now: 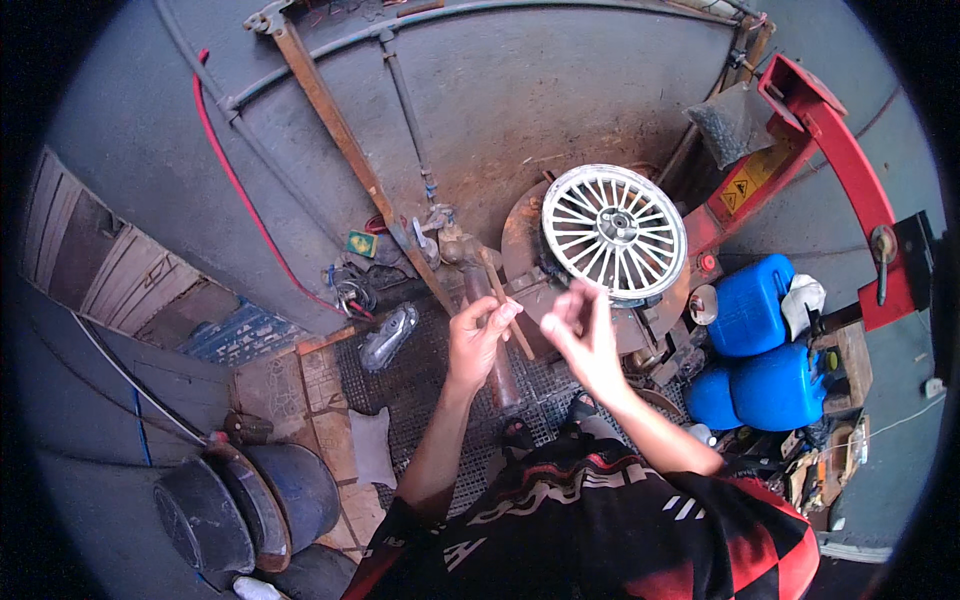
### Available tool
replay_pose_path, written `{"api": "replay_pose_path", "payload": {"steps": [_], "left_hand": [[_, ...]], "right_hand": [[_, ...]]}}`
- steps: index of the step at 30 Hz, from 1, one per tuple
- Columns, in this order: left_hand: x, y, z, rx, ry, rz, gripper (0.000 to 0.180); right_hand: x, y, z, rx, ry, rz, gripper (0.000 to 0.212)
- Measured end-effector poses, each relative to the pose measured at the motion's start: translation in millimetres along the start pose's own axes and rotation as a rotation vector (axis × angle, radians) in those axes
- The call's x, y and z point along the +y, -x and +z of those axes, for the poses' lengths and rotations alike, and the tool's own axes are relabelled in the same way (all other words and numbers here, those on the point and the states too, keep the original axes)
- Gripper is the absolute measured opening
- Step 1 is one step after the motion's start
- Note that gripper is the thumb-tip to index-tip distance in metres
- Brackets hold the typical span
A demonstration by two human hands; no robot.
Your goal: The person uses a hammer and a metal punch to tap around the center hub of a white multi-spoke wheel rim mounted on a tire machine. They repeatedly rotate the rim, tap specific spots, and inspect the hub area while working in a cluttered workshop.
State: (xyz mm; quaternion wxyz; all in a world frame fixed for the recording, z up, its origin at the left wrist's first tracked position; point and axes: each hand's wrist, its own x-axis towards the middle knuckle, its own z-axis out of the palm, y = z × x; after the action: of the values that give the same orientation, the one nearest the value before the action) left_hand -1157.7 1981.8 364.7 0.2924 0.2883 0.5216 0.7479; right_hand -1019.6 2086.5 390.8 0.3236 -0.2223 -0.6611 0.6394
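My left hand point(474, 345) is raised in front of me, its thumb and fingers pinched together. Something small and pale may sit at the fingertips, too small to name. Just to its right is my right hand point(585, 335), slightly blurred, with thumb and fingers apart and nothing visible between them. Beyond the right hand a white many-spoked wheel rim point(617, 228) lies on a round rusty turntable point(520, 235). Neither hand appears to hold the rim, though the right fingertips overlap its near edge in view.
A red machine arm point(850, 165) rises at the right. Blue jerrycans point(750, 310) stand below it. A rusty bar point(345, 140) leans across the back left, near a red hose point(225, 160). Black tubs point(205, 515) stand at the lower left, beside a perforated floor mat point(425, 375).
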Motion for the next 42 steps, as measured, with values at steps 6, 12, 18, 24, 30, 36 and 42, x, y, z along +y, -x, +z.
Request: {"api": "replay_pose_path", "payload": {"steps": [6,12,18,24,30,36,42], "left_hand": [[-42,-26,36,0.024,-0.109,0.008,0.015],[-94,-62,84,0.067,-0.281,0.080,0.012],[-105,-85,139,0.025,-0.473,0.178,0.014],[-119,-103,180,0.029,-0.527,0.205,0.012],[-77,-110,210,0.258,-0.535,0.295,0.010],[-5,-155,191,0.299,-0.292,0.537,0.016],[-8,-210,161,0.172,-0.139,0.530,0.016]], "right_hand": [[36,37,-26,-0.259,-0.357,0.636,0.062],[41,1,-71,-0.200,-0.295,0.778,0.049],[77,-23,-123,-0.080,0.342,0.353,0.051],[82,-44,-151,-0.060,0.297,0.489,0.047],[81,-47,-170,-0.025,0.359,0.416,0.044],[121,-44,-212,0.045,0.451,0.453,0.042],[108,-36,-235,0.079,0.333,0.452,0.033]]}}
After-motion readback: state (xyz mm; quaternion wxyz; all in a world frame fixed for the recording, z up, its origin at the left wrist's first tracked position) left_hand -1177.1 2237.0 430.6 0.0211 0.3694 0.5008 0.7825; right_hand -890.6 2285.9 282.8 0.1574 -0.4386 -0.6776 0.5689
